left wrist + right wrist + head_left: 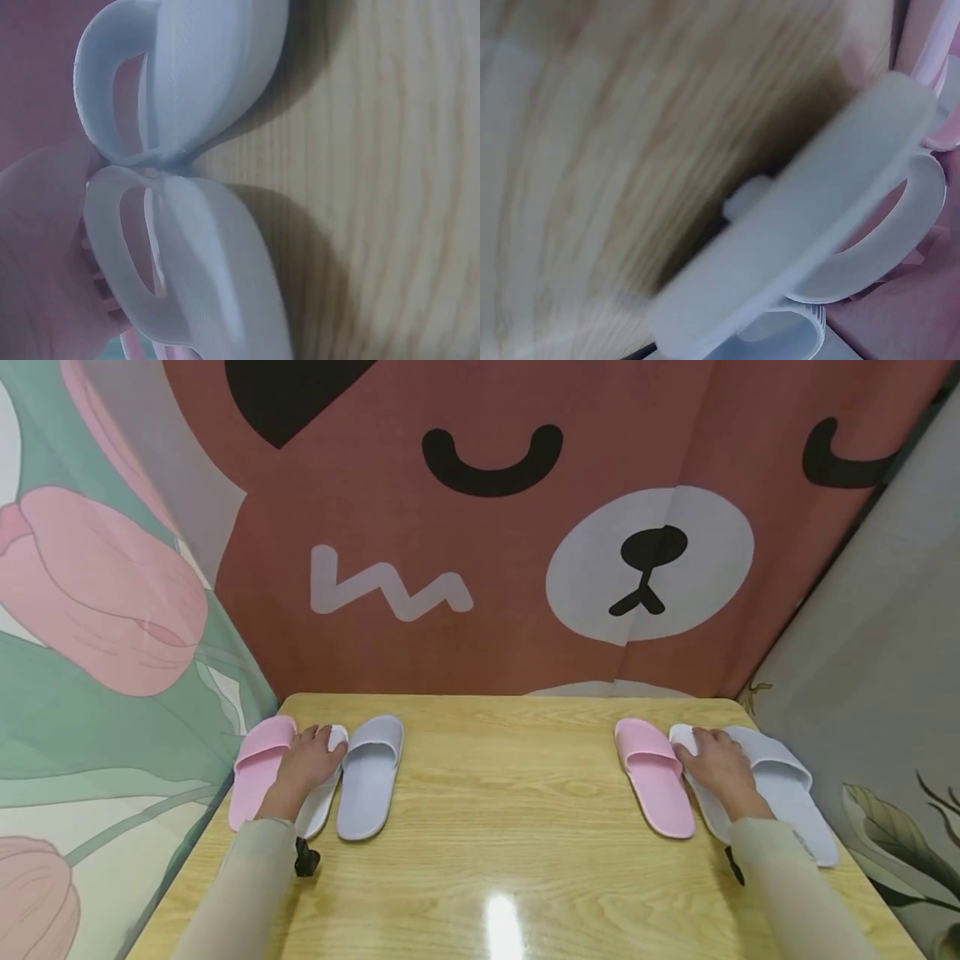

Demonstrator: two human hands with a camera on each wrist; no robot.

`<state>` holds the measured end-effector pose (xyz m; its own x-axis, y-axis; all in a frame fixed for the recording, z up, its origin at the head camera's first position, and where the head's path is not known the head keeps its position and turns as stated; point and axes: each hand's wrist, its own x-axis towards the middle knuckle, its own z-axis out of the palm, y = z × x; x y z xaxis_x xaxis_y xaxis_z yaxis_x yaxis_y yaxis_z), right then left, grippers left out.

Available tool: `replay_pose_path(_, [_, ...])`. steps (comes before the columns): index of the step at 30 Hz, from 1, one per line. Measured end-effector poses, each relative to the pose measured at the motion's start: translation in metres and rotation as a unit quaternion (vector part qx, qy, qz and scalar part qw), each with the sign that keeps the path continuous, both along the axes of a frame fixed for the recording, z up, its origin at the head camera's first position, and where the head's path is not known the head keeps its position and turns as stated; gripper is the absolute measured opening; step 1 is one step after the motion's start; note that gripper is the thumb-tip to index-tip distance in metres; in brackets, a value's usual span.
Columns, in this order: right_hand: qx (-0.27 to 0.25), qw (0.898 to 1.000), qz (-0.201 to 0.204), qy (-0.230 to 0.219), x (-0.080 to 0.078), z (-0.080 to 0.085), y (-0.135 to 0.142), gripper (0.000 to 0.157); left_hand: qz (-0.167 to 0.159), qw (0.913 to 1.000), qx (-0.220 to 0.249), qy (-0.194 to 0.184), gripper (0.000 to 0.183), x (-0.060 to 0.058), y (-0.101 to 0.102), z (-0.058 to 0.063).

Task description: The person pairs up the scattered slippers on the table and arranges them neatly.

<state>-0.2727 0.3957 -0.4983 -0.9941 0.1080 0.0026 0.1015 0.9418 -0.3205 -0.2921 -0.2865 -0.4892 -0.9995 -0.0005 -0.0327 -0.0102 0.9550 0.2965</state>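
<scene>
On the left of the table, my left hand (pixel 307 764) grips a white slipper (pixel 318 808) over its strap, between a pink slipper (pixel 251 787) and a grey slipper (pixel 366 795). The left wrist view has the white slipper (pixel 217 262) side by side with the grey one (pixel 206 67). Over on the right, my right hand (pixel 722 767) holds another white slipper (pixel 711 810) around its strap. A pink slipper (pixel 662 795) lies to its left, a pale grey slipper (pixel 798 814) to its right. Fingertips are partly hidden in both wrist views.
The wooden table (pixel 510 793) stretches between the two slipper groups. Behind it hangs a brown curtain (pixel 495 652) with a bear face. A floral curtain (pixel 112 735) borders the left side, and a grey patterned one (pixel 885 710) the right.
</scene>
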Motion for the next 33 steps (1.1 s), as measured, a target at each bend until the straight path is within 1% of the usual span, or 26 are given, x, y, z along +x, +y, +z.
replay_pose_path(5, [-0.005,1.000,-0.005,-0.014,-0.002,-0.004,0.001,0.082,0.006,0.9999,0.008,-0.013,0.071,-0.001,0.000,-0.002])
replay_pose_path(8, [-0.008,0.999,-0.007,-0.030,-0.004,-0.004,0.002,0.084,0.008,0.9997,0.012,-0.020,0.072,-0.001,-0.001,-0.003])
replay_pose_path(14, [-0.010,0.997,-0.006,-0.070,-0.007,0.000,0.003,0.087,0.006,0.9994,0.010,-0.033,0.071,-0.001,0.002,0.002])
replay_pose_path(17, [-0.012,0.997,0.001,-0.080,-0.008,0.002,0.003,0.087,0.010,0.9990,0.007,-0.042,0.070,-0.001,0.003,0.003])
replay_pose_path(21, [-0.008,0.996,0.013,-0.086,-0.008,0.006,0.003,0.086,0.012,0.9987,-0.001,-0.049,0.070,-0.002,0.003,0.004])
replay_pose_path(27, [0.004,0.996,0.023,-0.086,-0.008,0.007,0.003,0.084,0.013,0.9991,-0.008,-0.041,0.069,-0.002,0.004,0.003])
replay_pose_path(33, [0.019,0.996,0.029,-0.087,-0.008,0.007,0.002,0.083,0.025,0.9984,0.004,-0.050,0.069,0.000,0.004,0.003])
